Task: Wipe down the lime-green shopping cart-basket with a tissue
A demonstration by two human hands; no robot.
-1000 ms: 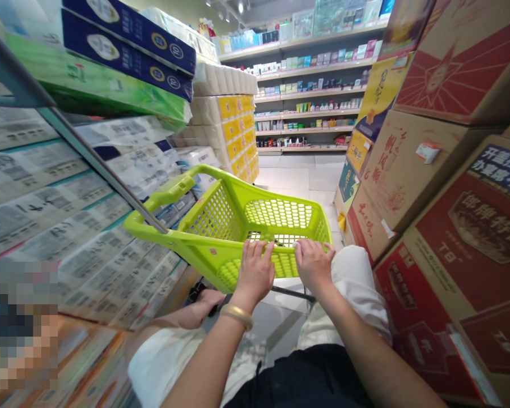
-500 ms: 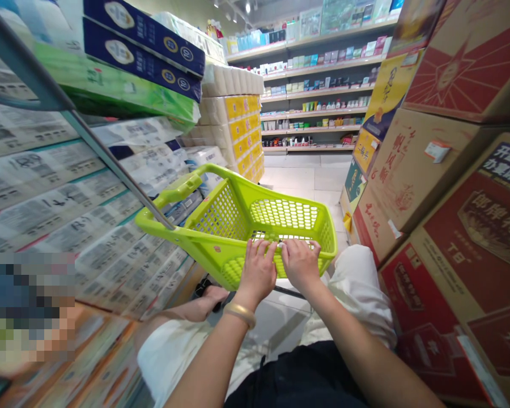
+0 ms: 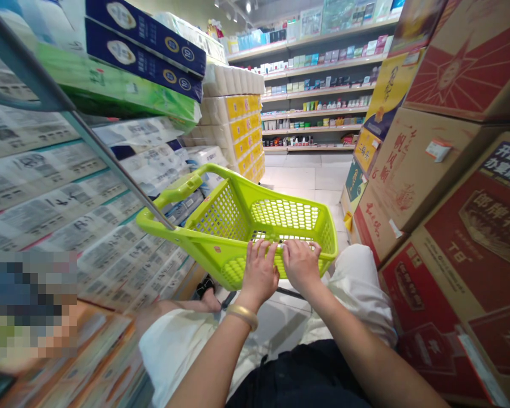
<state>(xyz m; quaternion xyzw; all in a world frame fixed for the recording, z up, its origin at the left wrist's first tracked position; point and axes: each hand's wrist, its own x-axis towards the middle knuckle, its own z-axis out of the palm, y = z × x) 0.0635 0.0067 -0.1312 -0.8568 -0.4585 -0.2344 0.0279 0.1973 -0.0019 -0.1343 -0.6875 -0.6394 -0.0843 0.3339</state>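
Note:
A lime-green shopping basket on wheels (image 3: pixel 195 247) stands before my knees, its perforated side turned towards me. My left hand (image 3: pixel 260 273) has its fingers curled over the near rim. Right beside it, my right hand (image 3: pixel 302 264) is closed over the same rim, nearer the basket's right end. Both sets of fingertips reach inside the basket and are partly hidden. A metal pull handle (image 3: pixel 123 173) slants from the basket's left end up to the top left. I see no goods inside the basket.
Stacked paper packs (image 3: pixel 59 170) line the left side. Cardboard cartons (image 3: pixel 425 158) are piled close on the right. A tiled aisle (image 3: pixel 300 170) leads to shelves of small boxes and bottles (image 3: pixel 314 88). My light trousers and one dark shoe (image 3: pixel 204 286) flank the basket.
Both hands keep their hold on the basket rim. My left foot and lower leg have shifted slightly to the left. The basket stays almost in the same place.

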